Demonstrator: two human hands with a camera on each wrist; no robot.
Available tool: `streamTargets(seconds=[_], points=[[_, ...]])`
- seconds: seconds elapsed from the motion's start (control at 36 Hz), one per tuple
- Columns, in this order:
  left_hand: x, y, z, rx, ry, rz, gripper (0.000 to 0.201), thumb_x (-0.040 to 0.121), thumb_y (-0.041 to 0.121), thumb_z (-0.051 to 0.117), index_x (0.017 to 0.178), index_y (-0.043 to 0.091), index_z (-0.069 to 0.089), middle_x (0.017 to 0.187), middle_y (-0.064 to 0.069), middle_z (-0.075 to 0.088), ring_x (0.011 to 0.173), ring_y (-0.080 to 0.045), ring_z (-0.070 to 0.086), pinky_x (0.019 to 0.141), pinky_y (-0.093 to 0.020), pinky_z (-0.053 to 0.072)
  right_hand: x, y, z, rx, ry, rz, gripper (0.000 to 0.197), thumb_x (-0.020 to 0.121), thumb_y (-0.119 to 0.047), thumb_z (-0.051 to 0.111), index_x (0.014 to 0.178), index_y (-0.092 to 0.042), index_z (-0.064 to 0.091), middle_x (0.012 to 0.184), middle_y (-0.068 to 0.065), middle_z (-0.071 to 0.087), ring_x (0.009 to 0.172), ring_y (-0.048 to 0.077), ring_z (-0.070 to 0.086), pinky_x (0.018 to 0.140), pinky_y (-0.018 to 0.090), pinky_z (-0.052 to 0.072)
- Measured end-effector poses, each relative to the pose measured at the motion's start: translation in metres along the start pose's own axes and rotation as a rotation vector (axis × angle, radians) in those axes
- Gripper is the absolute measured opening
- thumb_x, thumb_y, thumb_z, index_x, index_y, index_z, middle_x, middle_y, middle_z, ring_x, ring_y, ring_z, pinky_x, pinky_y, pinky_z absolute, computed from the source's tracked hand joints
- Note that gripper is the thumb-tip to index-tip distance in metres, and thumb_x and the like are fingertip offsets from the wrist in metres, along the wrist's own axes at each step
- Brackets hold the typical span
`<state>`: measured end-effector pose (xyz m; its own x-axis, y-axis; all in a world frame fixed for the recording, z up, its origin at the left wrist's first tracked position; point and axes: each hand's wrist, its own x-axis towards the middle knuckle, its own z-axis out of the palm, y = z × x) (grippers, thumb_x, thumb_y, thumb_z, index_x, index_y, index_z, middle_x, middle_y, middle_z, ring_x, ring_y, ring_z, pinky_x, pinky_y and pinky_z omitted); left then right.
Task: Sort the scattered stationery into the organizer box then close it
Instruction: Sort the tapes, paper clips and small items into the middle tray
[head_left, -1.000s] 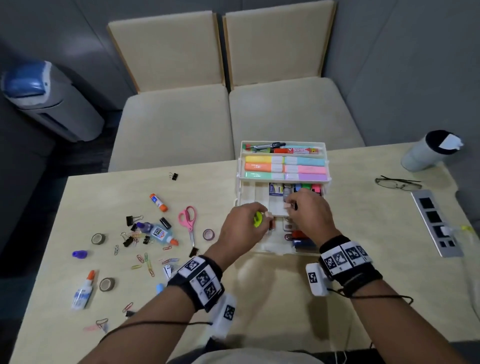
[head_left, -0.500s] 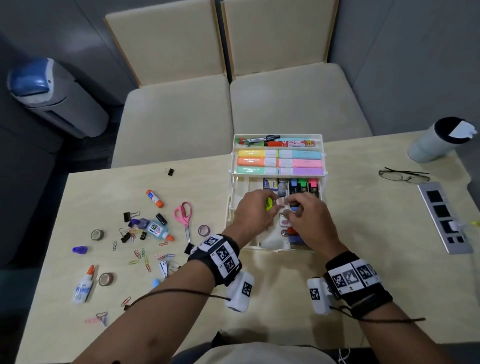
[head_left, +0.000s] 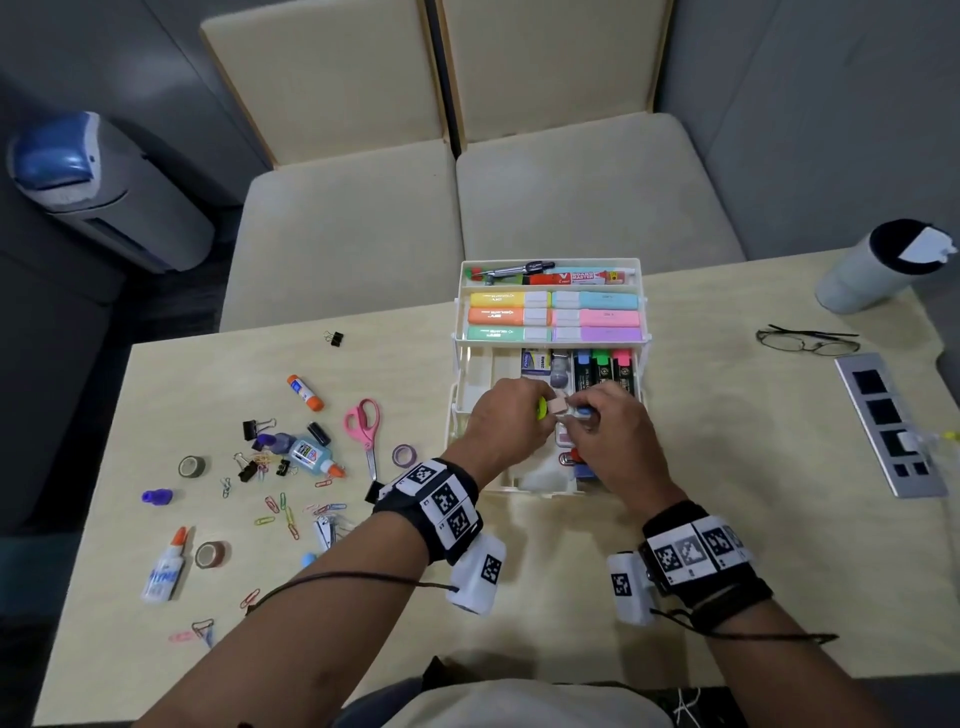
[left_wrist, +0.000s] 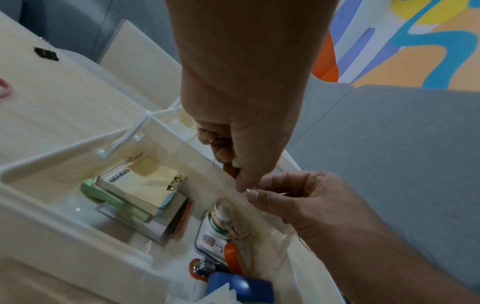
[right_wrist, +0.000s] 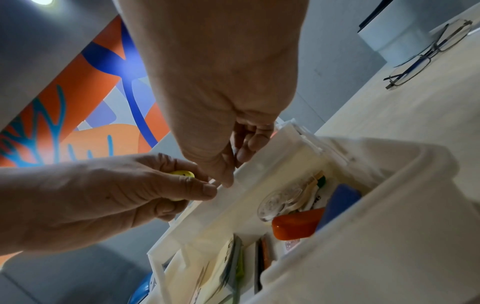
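I have both hands over the open organizer box (head_left: 550, 488), which sits on the table (head_left: 727, 519) with its upper trays swung back and already filled with highlighters (head_left: 553, 316). My left hand (head_left: 506, 426) has its fingers curled round a small yellow object (head_left: 542, 408), and its thumb and forefinger meet my right hand (head_left: 608, 434) over something tiny; in the head view that looks like a small pale cube (head_left: 558, 406) with a blue-tipped piece (head_left: 582, 413) beside it. My right fingers (left_wrist: 262, 194) are pressed together in a pinch at that meeting point. I judge the main risk to be a drop: with two hands fumbling one very small thing above open compartments, it could fall into the wrong section among the stapler (left_wrist: 233, 260) and the note pads (left_wrist: 145, 187) and be awkward to fish out. My wrists also sit close to the tray's thin hinge arms (left_wrist: 124, 133), so a careless pull could jog the tiers or shift the box. Most of the job remains, since the scissors (head_left: 366, 431), glue bottles (head_left: 311, 457), tape rolls (head_left: 191, 466), binder clips (head_left: 249, 430) and paper clips (head_left: 283, 514) are still scattered at my left. I cannot make out what the pinched item really is, or what the yellow object is; my own hands cover the compartment below, and the wrist views are too blurred to settle it.
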<state>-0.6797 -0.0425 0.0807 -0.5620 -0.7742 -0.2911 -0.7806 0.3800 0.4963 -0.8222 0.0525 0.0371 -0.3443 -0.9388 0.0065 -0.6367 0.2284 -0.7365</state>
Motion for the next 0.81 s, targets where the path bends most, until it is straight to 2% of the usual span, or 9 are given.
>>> streamTargets(seconds=[0.11,0.19,0.33,0.42,0.5,0.56,0.64,0.81], points=[[0.0,0.003,0.0,-0.018,-0.004,-0.035,0.023,0.092,0.025,0.067,0.114,0.023,0.075,0.085,-0.002,0.077,0.083,-0.023,0.072,0.073,-0.038,0.06,0.002,0.0,-0.001,-0.035,-0.032,-0.033,0.019,0.094,-0.023,0.076,0.111,-0.015,0.077,0.102,-0.003,0.059,0.088,0.017,0.062,0.079,0.04,0.057],[0.002,0.003,-0.003,-0.004,-0.01,-0.032,0.025,0.09,0.02,0.067,0.113,0.021,0.076,0.09,-0.005,0.076,0.085,-0.024,0.07,0.07,-0.032,0.055,0.004,-0.002,-0.003,-0.053,-0.042,-0.04,0.019,0.099,-0.021,0.07,0.115,-0.015,0.076,0.104,-0.002,0.059,0.09,0.017,0.061,0.081,0.042,0.057],[0.006,0.005,-0.007,0.019,-0.033,-0.01,0.034,0.088,0.012,0.067,0.119,0.022,0.076,0.097,-0.007,0.074,0.089,-0.026,0.068,0.067,-0.029,0.046,0.011,-0.006,-0.009,-0.087,-0.102,-0.132,0.034,0.101,-0.005,0.06,0.131,-0.017,0.071,0.107,-0.003,0.057,0.093,0.017,0.06,0.081,0.037,0.055],[0.007,0.005,-0.008,0.027,-0.045,-0.023,0.033,0.089,0.013,0.067,0.12,0.019,0.076,0.098,-0.008,0.074,0.091,-0.028,0.069,0.067,-0.03,0.048,0.018,-0.006,-0.012,-0.139,-0.132,-0.169,0.031,0.101,-0.006,0.063,0.127,-0.019,0.074,0.104,-0.003,0.056,0.089,0.018,0.061,0.076,0.039,0.057],[0.007,0.003,-0.008,0.009,-0.012,-0.05,0.036,0.092,0.019,0.068,0.128,0.016,0.071,0.11,-0.009,0.073,0.1,-0.028,0.068,0.075,-0.033,0.052,0.026,-0.006,-0.014,-0.169,-0.155,-0.187,0.019,0.101,-0.013,0.067,0.116,-0.017,0.078,0.102,-0.004,0.057,0.086,0.017,0.062,0.074,0.04,0.057],[0.008,0.001,-0.008,-0.026,0.007,-0.073,0.03,0.092,0.022,0.068,0.122,0.017,0.071,0.109,-0.007,0.072,0.099,-0.027,0.068,0.077,-0.034,0.054,0.031,-0.006,-0.015,-0.19,-0.171,-0.2,0.015,0.1,-0.015,0.068,0.11,-0.015,0.079,0.1,-0.002,0.057,0.085,0.018,0.063,0.073,0.04,0.057],[0.007,-0.002,-0.009,-0.061,0.0,-0.103,0.017,0.09,0.022,0.07,0.107,0.02,0.071,0.098,-0.005,0.07,0.087,-0.025,0.067,0.071,-0.032,0.054,0.035,-0.005,-0.016,-0.227,-0.171,-0.2,0.013,0.1,-0.02,0.069,0.106,-0.016,0.08,0.099,-0.003,0.059,0.085,0.018,0.063,0.07,0.035,0.053],[0.006,-0.005,-0.009,-0.036,-0.014,-0.091,0.015,0.09,0.02,0.069,0.104,0.02,0.073,0.1,-0.005,0.073,0.088,-0.025,0.067,0.074,-0.034,0.057,0.037,-0.008,-0.017,-0.257,-0.166,-0.181,0.012,0.1,-0.024,0.07,0.103,-0.019,0.079,0.097,-0.006,0.06,0.086,0.016,0.062,0.07,0.034,0.052]])
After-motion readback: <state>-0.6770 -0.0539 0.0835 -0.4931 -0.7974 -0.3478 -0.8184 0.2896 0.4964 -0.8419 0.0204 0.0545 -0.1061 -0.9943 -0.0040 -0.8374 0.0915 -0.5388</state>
